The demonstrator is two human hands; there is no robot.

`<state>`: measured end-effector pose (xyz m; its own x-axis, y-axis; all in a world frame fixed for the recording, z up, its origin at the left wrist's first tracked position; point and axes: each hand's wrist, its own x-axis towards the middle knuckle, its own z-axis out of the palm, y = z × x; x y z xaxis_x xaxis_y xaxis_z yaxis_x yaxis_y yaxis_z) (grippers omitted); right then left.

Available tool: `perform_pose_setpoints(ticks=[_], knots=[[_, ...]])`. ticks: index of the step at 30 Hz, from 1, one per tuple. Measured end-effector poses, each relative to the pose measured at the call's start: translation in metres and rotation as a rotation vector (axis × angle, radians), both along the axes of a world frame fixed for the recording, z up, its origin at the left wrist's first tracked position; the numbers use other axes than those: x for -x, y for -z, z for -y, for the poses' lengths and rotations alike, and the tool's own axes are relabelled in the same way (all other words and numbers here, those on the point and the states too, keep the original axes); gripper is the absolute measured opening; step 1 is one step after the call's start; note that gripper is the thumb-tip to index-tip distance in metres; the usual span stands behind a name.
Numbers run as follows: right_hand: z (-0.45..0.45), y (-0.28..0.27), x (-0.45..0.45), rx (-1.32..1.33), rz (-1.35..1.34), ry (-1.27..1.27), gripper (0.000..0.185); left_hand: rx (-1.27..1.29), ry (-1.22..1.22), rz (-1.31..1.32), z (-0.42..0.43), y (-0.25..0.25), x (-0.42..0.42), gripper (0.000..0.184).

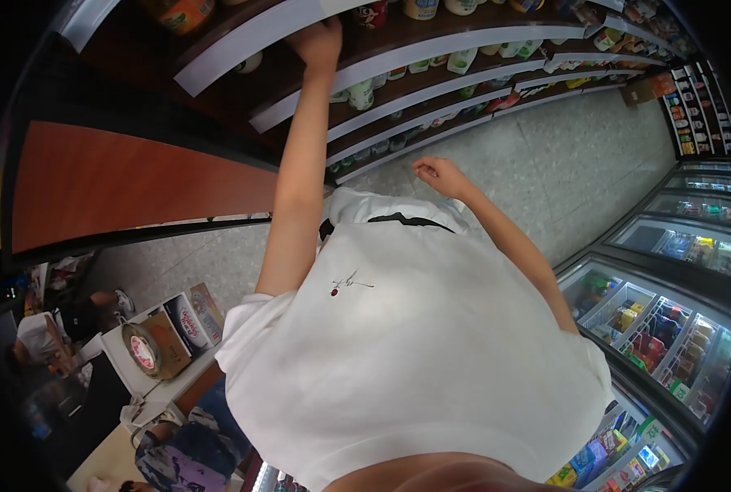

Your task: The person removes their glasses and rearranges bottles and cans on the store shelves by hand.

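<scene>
My left hand [319, 43] reaches into an upper shelf, above its white price rail [255, 45]. Its fingers run into the dark of the shelf, so whatever they touch is hidden. Close to its right stands a red package [371, 14], with a yellow and white container [421, 8] beyond it. An orange-labelled bottle [186, 15] is further left on the shelf. My right hand [441, 175] hangs low over the floor near my waist. Its fingers are curled in, and nothing shows in them.
Lower shelves hold several bottles, among them a white and green one [361, 95]. A reddish-brown panel [136, 184] borders the shelving on the left. Glass-topped freezers [660, 328] line the right. At lower left are a counter with boxes [191, 324] and other people [189, 455].
</scene>
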<state>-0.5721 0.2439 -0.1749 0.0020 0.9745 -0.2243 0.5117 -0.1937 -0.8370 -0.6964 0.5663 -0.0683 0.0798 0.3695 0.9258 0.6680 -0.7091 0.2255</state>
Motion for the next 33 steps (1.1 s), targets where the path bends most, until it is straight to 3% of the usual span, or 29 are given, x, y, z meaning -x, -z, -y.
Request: perform_pose_setpoints(ticks=[1, 3, 5, 7, 10, 11, 12, 19, 21, 23, 24, 26, 30, 33], knots=[[0.0, 0.004, 0.002, -0.005, -0.018, -0.005, 0.023, -0.012, -0.119, -0.043, -0.006, 0.0, 0.01, 0.04], [-0.002, 0.011, 0.008, -0.011, -0.014, -0.036, 0.023, -0.025, -0.09, -0.076, -0.041, 0.012, 0.023, 0.038], [-0.009, 0.009, 0.014, -0.028, -0.004, -0.067, 0.022, 0.203, -0.061, -0.178, -0.06, 0.022, 0.032, 0.04], [-0.016, -0.002, 0.02, -0.058, 0.05, -0.148, 0.022, 0.107, -0.016, -0.181, -0.102, 0.049, 0.039, 0.044], [-0.029, -0.009, 0.022, -0.059, 0.06, -0.136, 0.021, -0.044, -0.029, -0.208, -0.1, 0.048, 0.045, 0.048], [-0.033, -0.01, 0.021, -0.063, 0.046, -0.125, 0.021, 0.196, 0.051, -0.221, -0.07, 0.024, 0.049, 0.049], [-0.037, -0.012, 0.019, -0.134, 0.015, -0.11, 0.02, 0.434, 0.129, -0.236, -0.044, 0.008, 0.052, 0.051], [-0.109, -0.085, -0.005, -0.79, 0.127, 0.21, 0.019, 0.448, 0.234, -0.03, 0.041, -0.012, 0.069, 0.062], [-0.129, -0.116, -0.01, -0.965, 0.134, 0.254, 0.019, 0.537, 0.318, 0.01, 0.038, -0.009, 0.079, 0.079], [-0.159, -0.126, -0.017, -1.039, 0.165, 0.323, 0.023, 0.607, 0.39, 0.039, 0.049, -0.019, 0.083, 0.084], [-0.17, -0.129, -0.019, -1.043, 0.164, 0.336, 0.023, 0.684, 0.447, 0.084, 0.054, -0.023, 0.085, 0.09], [-0.193, -0.13, -0.022, -0.941, 0.412, 0.454, 0.034, 0.724, 0.46, 0.107, 0.058, -0.026, 0.087, 0.089], [-0.24, -0.114, -0.018, -0.636, 0.385, 0.425, 0.056, 0.755, 0.51, 0.135, 0.055, -0.025, 0.09, 0.087], [-0.242, -0.12, -0.008, -0.622, 0.366, 0.487, 0.06, 0.74, 0.463, 0.105, 0.057, -0.024, 0.089, 0.085]])
